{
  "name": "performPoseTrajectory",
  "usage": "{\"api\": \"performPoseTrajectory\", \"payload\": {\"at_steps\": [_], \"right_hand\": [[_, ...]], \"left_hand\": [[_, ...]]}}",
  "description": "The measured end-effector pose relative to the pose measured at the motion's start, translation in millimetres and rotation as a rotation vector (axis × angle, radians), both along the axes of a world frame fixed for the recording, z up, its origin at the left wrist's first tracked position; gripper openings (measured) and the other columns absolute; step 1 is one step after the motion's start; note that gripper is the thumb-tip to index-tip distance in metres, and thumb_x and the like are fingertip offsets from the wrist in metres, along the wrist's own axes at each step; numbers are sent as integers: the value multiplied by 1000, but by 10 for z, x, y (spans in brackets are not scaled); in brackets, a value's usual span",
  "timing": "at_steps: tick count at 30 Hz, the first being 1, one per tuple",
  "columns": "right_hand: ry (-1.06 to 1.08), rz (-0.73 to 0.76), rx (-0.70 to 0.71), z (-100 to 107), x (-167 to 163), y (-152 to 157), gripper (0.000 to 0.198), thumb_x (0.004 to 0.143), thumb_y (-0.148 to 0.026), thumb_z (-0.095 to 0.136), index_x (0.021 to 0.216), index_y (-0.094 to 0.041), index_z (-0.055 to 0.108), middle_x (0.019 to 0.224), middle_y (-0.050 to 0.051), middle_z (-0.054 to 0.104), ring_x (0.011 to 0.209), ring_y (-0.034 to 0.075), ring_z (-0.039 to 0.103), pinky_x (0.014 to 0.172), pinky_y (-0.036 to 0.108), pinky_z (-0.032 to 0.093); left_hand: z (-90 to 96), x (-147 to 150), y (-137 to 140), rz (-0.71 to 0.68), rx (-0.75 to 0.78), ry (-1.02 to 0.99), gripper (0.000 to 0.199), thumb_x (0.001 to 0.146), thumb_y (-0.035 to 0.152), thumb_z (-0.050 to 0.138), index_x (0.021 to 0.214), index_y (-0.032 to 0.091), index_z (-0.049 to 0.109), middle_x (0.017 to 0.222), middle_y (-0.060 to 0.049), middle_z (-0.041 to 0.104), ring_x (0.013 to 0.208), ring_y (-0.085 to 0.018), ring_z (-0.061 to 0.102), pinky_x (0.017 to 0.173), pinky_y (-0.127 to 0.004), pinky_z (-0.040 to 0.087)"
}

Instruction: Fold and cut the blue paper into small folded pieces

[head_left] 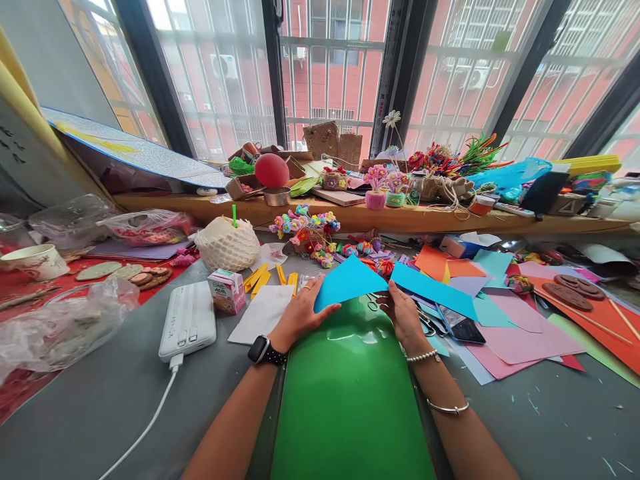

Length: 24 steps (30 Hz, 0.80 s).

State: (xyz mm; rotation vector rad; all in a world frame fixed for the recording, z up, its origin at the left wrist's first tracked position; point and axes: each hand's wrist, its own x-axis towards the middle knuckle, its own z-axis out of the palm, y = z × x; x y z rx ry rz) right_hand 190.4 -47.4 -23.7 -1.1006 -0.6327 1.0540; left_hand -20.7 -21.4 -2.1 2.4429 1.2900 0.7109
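A bright blue paper triangle [350, 287] is held above the green board [350, 400], with my left hand [300, 313] closed on its left end, thumb along the lower edge. My right hand [403, 313] has its fingers pinched where the triangle's right tip meets a blue paper strip [435, 291], which slants away to the right. Whether triangle and strip are still joined there is hidden by the fingers. Silver scissor handles [373, 303] show just below the triangle, near my right fingertips. A white sheet [263, 313] lies left of my left hand.
At left stand a white power bank [189, 320] with a cable and a small pink box [227, 291]. Folded yellow paper strips [257, 279] lie behind. Right of the board are a phone [460, 325] and loose coloured papers [525, 327]. Crafts crowd the wooden sill [210, 212].
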Motion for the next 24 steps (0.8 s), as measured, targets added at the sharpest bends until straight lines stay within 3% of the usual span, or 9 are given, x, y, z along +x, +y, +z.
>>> {"api": "performPoseTrajectory", "payload": {"at_steps": [7,15,24], "right_hand": [[16,-34,-3,-20,1,11,38,60,-55,62,64,-18,54,57,0,61,47,11,57,36,20,43],[124,-19,-18,3,-15,0,36,61,-51,63,59,-16,56,56,0,61,46,9,55,35,17,41],[87,15,-14,21,-17,-6,33,66,-49,59,67,-16,58,69,4,67,46,10,54,36,19,42]], "left_hand": [[39,6,-15,-32,-14,6,68,78,53,39,130,11,28,133,-16,33,121,-27,32,99,-40,24],[33,2,-2,-51,-100,35,68,80,53,30,129,6,30,133,-17,33,121,-26,31,100,-39,22],[-31,-4,41,-48,-154,17,65,82,52,23,127,7,34,132,-15,34,122,-23,31,100,-37,21]]}}
